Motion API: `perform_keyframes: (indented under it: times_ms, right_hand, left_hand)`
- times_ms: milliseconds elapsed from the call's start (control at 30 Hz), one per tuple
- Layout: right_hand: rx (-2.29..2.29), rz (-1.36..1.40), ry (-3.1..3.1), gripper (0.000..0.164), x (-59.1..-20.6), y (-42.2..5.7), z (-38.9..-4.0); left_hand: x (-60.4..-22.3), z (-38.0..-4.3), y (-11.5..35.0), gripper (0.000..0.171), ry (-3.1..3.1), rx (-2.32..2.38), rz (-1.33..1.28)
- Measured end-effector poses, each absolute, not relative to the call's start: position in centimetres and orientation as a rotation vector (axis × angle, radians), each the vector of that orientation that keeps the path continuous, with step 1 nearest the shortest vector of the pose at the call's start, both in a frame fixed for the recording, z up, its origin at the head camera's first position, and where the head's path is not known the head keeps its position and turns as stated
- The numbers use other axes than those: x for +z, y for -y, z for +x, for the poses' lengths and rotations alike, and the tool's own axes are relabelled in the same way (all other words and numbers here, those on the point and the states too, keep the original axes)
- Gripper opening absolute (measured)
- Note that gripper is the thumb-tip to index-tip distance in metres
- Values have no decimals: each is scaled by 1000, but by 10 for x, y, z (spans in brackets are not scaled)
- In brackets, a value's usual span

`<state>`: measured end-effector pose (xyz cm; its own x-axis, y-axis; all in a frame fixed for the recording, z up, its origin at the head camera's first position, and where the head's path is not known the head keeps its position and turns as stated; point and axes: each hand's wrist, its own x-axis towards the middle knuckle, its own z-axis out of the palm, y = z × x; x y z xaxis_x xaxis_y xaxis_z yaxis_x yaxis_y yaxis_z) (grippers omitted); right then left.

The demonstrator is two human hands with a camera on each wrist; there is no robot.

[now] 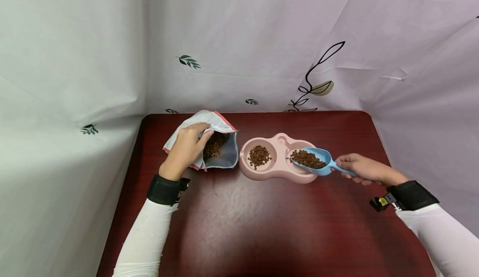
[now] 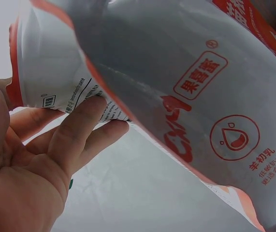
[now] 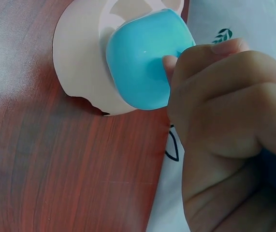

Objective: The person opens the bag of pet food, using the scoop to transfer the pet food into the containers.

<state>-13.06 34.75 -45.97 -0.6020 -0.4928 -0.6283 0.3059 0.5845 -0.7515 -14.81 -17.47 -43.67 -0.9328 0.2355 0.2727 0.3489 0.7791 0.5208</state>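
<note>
My right hand (image 1: 364,169) grips the handle of a blue scoop (image 1: 326,155) loaded with brown kibble (image 1: 307,159). The scoop lies over the right bowl of a pink double pet bowl (image 1: 278,171), and some pieces show at its lip. More kibble (image 1: 259,155) sits in the left bowl. With its fingers on the printed side, my left hand (image 1: 188,144) holds the upper edge of an open food bag (image 1: 229,152). Kibble shows inside the bag. In the right wrist view, the scoop's underside (image 3: 145,60) hides most of the right bowl.
A dark red wooden table (image 1: 254,218) carries everything. White patterned cloth (image 1: 239,31) hangs behind it and along both sides. The bag stands close against the left end of the double bowl. Black bands (image 1: 164,189) circle both wrists.
</note>
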Motion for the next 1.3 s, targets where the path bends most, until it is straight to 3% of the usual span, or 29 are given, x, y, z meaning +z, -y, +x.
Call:
perform_keyframes:
  times_ms: [1300]
  right_hand:
    - [-906,-172,-2065,29,-438,-344,-139]
  left_hand:
    - [-436,-148,174,35,2785,-876,-455]
